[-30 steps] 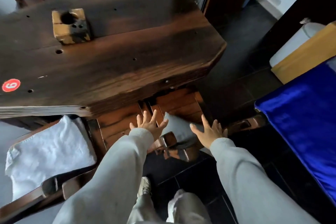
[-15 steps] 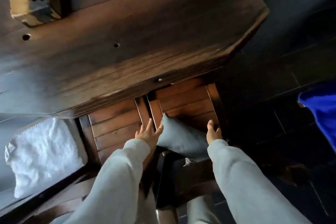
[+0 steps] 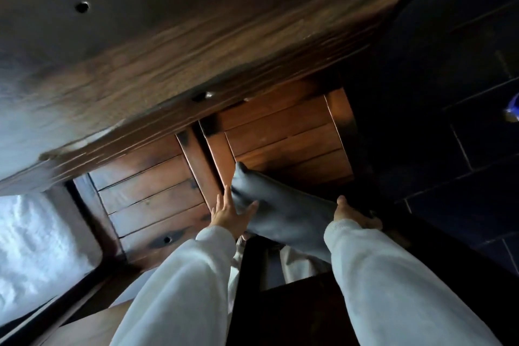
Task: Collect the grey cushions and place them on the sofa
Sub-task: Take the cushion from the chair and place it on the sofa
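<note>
A grey cushion lies tilted on the slatted seat of a wooden chair that is pushed under the dark wooden table. My left hand grips the cushion's left side, thumb pressed into the fabric. On the cushion's right edge my right hand holds it, fingers curled beneath and partly hidden. Both sleeves are pale grey. The sofa is out of view.
A second wooden chair stands to the left of the first. Further left lies a white cushion on another seat. Dark floor tiles fill the right. A scrap of blue cloth shows at the right edge.
The view has dropped closer to the chairs. Both hands went from open and reaching to closing on the grey cushion's two sides, and its near edge has lifted towards me.
</note>
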The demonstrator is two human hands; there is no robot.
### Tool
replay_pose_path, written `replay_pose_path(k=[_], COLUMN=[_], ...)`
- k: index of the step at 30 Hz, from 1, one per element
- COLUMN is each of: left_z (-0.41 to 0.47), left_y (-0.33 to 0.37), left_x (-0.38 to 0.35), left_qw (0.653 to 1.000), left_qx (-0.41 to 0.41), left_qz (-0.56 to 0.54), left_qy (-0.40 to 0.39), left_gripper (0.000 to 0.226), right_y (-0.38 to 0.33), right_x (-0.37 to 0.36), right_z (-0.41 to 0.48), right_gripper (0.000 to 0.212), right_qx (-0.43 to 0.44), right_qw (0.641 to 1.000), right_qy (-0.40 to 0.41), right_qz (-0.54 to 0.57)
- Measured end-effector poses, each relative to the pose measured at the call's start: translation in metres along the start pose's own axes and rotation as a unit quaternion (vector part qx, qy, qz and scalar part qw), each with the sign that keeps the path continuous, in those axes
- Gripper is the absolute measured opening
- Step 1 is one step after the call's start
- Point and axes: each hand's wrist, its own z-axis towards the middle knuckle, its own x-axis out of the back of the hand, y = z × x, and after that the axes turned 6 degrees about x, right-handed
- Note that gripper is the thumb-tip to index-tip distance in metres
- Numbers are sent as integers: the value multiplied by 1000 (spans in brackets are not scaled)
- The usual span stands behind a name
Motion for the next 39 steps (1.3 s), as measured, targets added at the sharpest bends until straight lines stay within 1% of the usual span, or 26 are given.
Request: replay_pose_path(k=[1, 3, 6, 7, 9, 11, 13, 15, 16, 18, 19, 21, 22, 24, 25, 27, 28, 30, 31, 33, 34, 35, 36, 37, 39], left_z=[2, 10, 16, 18, 25, 23, 17, 1, 2, -25, -24, -61, -61, -100, -102, -143, -144, -190, -193, -243, -245, -273, -298, -300, -355], left_y=[4, 4, 2, -1, -13, -20, -23, -29, -24, -35, -30, -45, -41, -56, -51, -67, -63, -85, -83, -111, -112, -130, -150, -154, -197], left_x=[1, 0, 13, 18, 38, 59, 77, 103, 106, 131, 134, 163, 165, 194, 200, 221, 228, 239, 245, 245, 253, 254, 253, 260, 258], left_qw=[1000, 996, 985, 975, 946, 927, 920, 916, 913, 900, 897, 885, 889, 868, 866, 837, 838, 788, 781, 731, 737, 718, 706, 721, 686], left_qx=[4, 21, 26, 24, 30, 55, 80, 81, 77, 57, 48, 36, 36, 11, 2, -21, -25, -29, -29, -33, -31, -28, -33, -32, -25], left_qz=[-25, -80, -166, -218, -322, -371, -384, -393, -400, -425, -430, -455, -449, -485, -489, -526, -521, -581, -588, -631, -620, -633, -646, -634, -661], left_qy=[1, -22, -31, -21, -6, 0, 0, 22, 40, 81, 91, 92, 89, 104, 110, 150, 158, 202, 210, 258, 267, 288, 287, 277, 303], left_gripper=[103, 110, 131, 138, 142, 134, 114, 98, 90, 66, 56, 53, 53, 50, 50, 50, 50, 44, 39, 33, 34, 33, 33, 32, 35], right_y=[-2, 1, -9, -14, -29, -41, -51, -55, -59, -55, -57, -51, -52, -52, -55, -60, -65, -70, -76, -79, -84, -85, -86, -91, -86], right_x=[1, 2, 6, 6, 1, 0, -3, -2, -3, 11, 11, 33, 35, 55, 56, 75, 74, 95, 94, 121, 120, 134, 148, 148, 171], right_z=[-2, -3, -6, -6, -18, -32, -50, -81, -86, -125, -126, -164, -163, -198, -200, -233, -235, -267, -270, -300, -302, -319, -336, -338, -379], right_gripper=[94, 102, 115, 114, 102, 93, 90, 93, 96, 100, 100, 100, 100, 101, 100, 97, 95, 94, 94, 93, 93, 94, 96, 96, 89], right_qx=[7, 6, 73, 116, 199, 241, 272, 291, 286, 289, 285, 299, 289, 321, 321, 362, 359, 397, 397, 440, 442, 461, 474, 474, 491], right_qw=[1000, 998, 985, 976, 953, 946, 941, 940, 944, 946, 949, 942, 946, 930, 930, 907, 908, 878, 878, 839, 836, 812, 784, 778, 724], right_qy=[1, 3, -21, -50, -101, -125, -133, -137, -131, -132, -125, -143, -141, -174, -171, -209, -207, -257, -255, -309, -314, -347, -388, -399, -471], right_qz=[-18, -63, -153, -179, -203, -177, -149, -116, -100, -66, -53, -50, -51, -51, -51, -57, -58, -80, -83, -90, -86, -88, -104, -104, -115])
